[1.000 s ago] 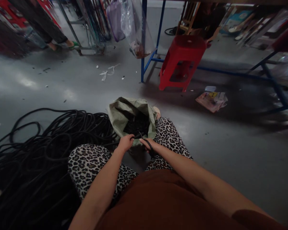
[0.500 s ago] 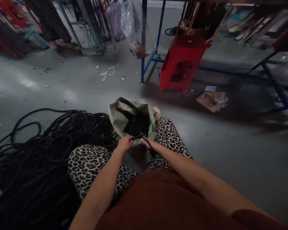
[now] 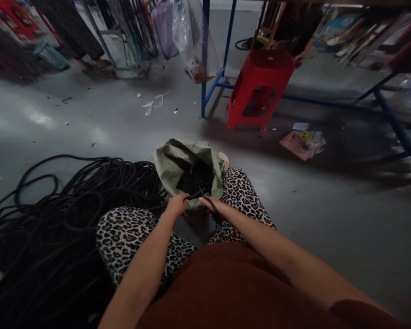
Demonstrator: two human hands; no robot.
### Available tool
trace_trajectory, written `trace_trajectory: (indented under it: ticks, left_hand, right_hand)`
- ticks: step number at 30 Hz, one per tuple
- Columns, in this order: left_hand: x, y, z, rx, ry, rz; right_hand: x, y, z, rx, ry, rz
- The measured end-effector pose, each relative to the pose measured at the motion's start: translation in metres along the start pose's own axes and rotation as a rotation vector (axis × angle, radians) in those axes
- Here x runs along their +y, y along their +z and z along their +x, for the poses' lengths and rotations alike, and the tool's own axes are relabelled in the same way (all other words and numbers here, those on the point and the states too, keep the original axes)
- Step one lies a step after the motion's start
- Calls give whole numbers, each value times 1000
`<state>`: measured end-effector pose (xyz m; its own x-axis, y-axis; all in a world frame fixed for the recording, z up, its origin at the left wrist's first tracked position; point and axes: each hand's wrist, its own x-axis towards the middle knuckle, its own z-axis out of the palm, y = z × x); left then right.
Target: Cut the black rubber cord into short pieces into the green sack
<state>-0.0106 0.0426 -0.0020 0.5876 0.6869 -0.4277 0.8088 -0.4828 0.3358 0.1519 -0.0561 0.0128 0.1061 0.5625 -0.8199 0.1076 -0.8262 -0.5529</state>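
My left hand [image 3: 177,204] is closed on a black cord [image 3: 193,195], whose end sticks out to the right over the near rim of a green woven sack [image 3: 167,167]. Inside the open sack lie many short black pieces [image 3: 194,178]. Scissors [image 3: 213,208] with black handles are gripped in my right hand [image 3: 210,205]. Their blades point up and left, close to the cord's end; whether they touch it I cannot tell. On the left a big heap of loose black cord [image 3: 71,205] spreads over the floor beside my knee.
A red plastic stool [image 3: 265,87] stands ahead by a blue table frame [image 3: 205,59]. From the frame hangs a clear plastic bag [image 3: 195,41]. Scraps and a pink packet [image 3: 304,144] lie on the grey floor. Another person's legs [image 3: 78,32] show at upper left.
Both hands stay nearly in place over the sack's near rim. The scissors have shifted very slightly, still beside the cord's end. At upper left, the other person's feet have moved a little.
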Motion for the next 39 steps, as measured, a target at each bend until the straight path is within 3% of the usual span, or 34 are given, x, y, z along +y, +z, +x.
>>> trace_trajectory:
  ticks: [10, 23, 39]
  left_hand:
    - [1, -3, 0, 16, -32, -15]
    - [-2, -3, 0, 69, -18, 9]
    - [-3, -1, 0, 34, -5, 83]
  right_hand:
    - [1, -1, 5, 22, -47, -118]
    - [5, -1, 9, 4, -47, -97]
    - [5, -1, 12, 41, -76, -149]
